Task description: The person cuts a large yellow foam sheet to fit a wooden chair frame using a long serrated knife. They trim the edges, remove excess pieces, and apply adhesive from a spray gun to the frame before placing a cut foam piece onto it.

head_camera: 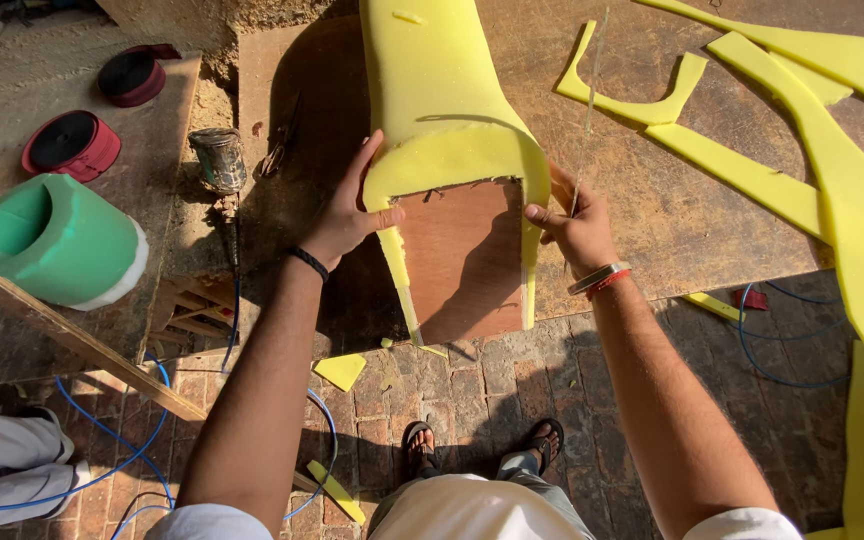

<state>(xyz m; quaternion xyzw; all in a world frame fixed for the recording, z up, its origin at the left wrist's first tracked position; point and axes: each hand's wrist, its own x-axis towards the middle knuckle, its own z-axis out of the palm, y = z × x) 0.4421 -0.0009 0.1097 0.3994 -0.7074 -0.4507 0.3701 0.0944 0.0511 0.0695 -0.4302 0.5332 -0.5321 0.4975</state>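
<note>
Soft, matt yellow foam [442, 100] with a porous, cut edge wraps a smooth reddish-brown plywood panel [462, 255]. The bench [652, 200] beneath is rough, worn brown board, dusty and scuffed. Offcuts of the same yellow foam [792, 130] lie across it. The left hand [347, 215] presses bare on the foam above a black cord wristband [308, 263]; the right hand [577, 225] pinches a thin, shiny blade [589, 110] and wears a bright metal bangle [599, 277]. The floor [512, 385] is rough, weathered brick. A green foam block [57, 240] looks smooth-skinned; a dull metal tin [218, 158] stands caked and grimy.
</note>
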